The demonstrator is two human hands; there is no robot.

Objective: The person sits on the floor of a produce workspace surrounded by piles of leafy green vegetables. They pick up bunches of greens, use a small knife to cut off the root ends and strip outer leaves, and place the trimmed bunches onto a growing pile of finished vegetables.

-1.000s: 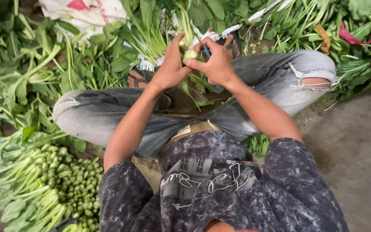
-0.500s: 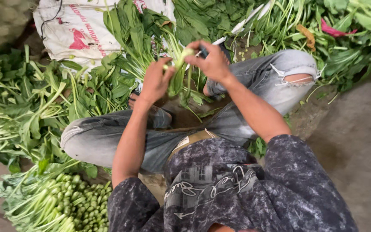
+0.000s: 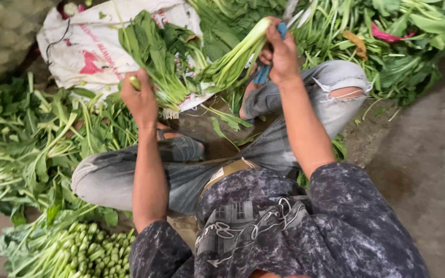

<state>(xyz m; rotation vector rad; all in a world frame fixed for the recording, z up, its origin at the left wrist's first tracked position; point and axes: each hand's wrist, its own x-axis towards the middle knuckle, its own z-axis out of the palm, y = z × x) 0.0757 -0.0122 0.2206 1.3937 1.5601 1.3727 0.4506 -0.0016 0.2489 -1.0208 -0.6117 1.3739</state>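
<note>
Between the hands: a bunch of leafy greens (image 3: 202, 62) is held up above the lap, pale stalks toward the right hand, dark leaves spreading leftward; it hangs clear of the ground, likely so the stalks can be gathered evenly
Right hand (image 3: 279, 51): closed round the thick stalk ends, fingers curled tight; a blue-handled tool (image 3: 263, 72), perhaps scissors, is pinned in the same grip, probably kept ready there
Left hand (image 3: 140, 98): closed round a thinner clutch of stems with a pale cut end showing at the thumb; it seems to hold part of the bunch apart from the rest
Legs: crossed in grey jeans (image 3: 181, 170), a sandal (image 3: 181, 146) under the bunch; the lap serves as a work spot
Behind: a white printed sack (image 3: 88, 46) lies under the leaves
Around: loose greens (image 3: 32, 149) at left, more greens (image 3: 403, 36) at right, a trimmed pile with cut ends (image 3: 73, 249) near the left knee; all within arm's reach
</note>
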